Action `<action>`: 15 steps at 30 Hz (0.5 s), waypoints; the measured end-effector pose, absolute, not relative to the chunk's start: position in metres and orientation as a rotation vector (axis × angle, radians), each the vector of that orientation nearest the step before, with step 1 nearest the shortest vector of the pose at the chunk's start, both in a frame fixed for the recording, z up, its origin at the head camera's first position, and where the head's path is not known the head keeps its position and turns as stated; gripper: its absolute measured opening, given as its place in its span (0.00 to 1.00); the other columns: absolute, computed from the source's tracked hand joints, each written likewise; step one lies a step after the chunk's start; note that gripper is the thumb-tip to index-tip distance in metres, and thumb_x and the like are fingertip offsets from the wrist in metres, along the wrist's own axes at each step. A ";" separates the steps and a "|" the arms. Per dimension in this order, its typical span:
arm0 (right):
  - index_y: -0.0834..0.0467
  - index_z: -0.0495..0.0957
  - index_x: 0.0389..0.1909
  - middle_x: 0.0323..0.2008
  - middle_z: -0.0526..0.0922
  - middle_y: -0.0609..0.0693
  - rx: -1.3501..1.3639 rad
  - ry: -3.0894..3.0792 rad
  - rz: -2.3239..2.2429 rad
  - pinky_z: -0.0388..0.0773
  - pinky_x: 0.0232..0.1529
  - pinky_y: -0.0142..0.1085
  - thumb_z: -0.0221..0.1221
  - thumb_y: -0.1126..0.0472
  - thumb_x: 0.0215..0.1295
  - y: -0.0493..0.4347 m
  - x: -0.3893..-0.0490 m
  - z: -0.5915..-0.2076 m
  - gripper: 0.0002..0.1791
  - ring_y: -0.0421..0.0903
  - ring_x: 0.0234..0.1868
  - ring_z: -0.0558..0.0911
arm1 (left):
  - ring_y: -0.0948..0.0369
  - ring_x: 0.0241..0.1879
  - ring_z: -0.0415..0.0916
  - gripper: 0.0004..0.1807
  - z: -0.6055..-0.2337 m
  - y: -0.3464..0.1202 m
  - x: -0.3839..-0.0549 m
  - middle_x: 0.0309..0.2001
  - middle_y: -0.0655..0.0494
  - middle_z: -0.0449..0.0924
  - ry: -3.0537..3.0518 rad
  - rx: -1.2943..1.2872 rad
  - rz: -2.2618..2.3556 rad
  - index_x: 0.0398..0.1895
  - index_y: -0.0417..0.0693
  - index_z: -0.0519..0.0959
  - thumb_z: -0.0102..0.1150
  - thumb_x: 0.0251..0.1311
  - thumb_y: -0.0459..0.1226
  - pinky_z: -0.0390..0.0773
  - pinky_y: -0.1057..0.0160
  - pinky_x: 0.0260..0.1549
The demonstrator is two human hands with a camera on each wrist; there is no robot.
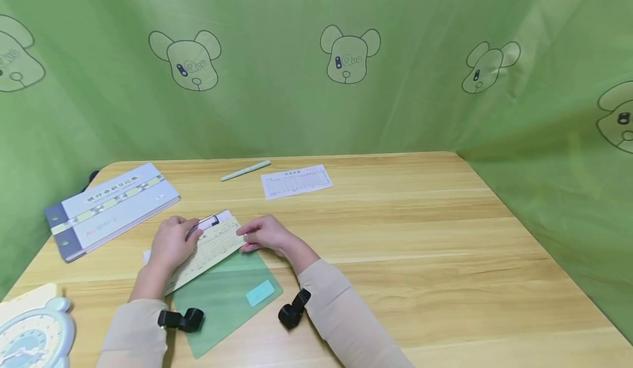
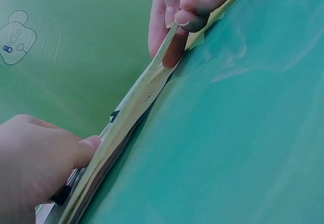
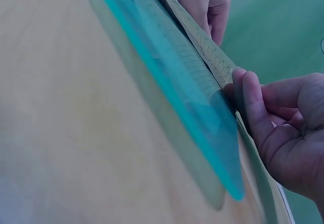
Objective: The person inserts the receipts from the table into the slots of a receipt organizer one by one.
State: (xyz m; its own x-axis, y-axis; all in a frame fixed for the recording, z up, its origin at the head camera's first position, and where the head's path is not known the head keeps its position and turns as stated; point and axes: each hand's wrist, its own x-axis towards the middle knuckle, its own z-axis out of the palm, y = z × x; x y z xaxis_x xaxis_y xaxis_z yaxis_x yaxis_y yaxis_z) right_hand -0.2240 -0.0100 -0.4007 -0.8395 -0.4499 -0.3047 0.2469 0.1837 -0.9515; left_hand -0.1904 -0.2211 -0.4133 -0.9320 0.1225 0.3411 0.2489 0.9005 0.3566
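Observation:
A translucent green clipboard (image 1: 222,296) lies slanted on the table, with a pale yellow printed form (image 1: 212,247) over its upper part. Along the top edge runs a metal clip (image 1: 207,222) with black ends. My left hand (image 1: 173,244) grips the clip, its thumb lying along the bar in the left wrist view. My right hand (image 1: 264,233) pinches the form's right end between thumb and fingers. In the right wrist view the form's edge lifts away from the green sheet (image 3: 197,117). A white paper shows behind the form near the clip.
A pale blue account book (image 1: 118,203) with a patterned band lies at the left. Behind the hands are a light green pen (image 1: 245,171) and a white form (image 1: 296,181). A blue toy clock (image 1: 37,338) sits at the near left corner. Green curtains surround the table.

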 end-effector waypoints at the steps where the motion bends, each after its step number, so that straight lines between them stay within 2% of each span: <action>1: 0.69 0.76 0.38 0.33 0.76 0.56 -0.188 1.938 -1.703 0.76 0.29 0.33 0.50 0.79 0.52 -0.010 -0.224 -0.400 0.12 0.47 0.23 0.79 | 0.44 0.35 0.66 0.15 -0.414 -0.221 -0.190 0.33 0.37 0.71 -2.744 -0.296 -0.557 0.42 0.32 0.75 0.54 0.53 0.34 0.64 0.49 0.35; 15: 0.68 0.76 0.38 0.34 0.76 0.55 -0.151 1.956 -1.687 0.76 0.28 0.32 0.50 0.79 0.52 -0.019 -0.230 -0.396 0.13 0.46 0.23 0.79 | 0.45 0.34 0.65 0.13 -0.415 -0.220 -0.191 0.32 0.37 0.70 -2.724 -0.317 -0.534 0.40 0.31 0.76 0.51 0.55 0.32 0.64 0.50 0.36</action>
State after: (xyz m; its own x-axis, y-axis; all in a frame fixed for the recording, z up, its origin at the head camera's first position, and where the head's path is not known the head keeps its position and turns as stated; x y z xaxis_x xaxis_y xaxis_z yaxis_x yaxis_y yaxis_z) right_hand -0.2298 -0.0192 -0.3963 -0.8443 -0.4246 -0.3270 0.2610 0.2071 -0.9428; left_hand -0.1910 -0.2200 -0.4149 -0.9151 0.1493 0.3745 0.2798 0.9040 0.3232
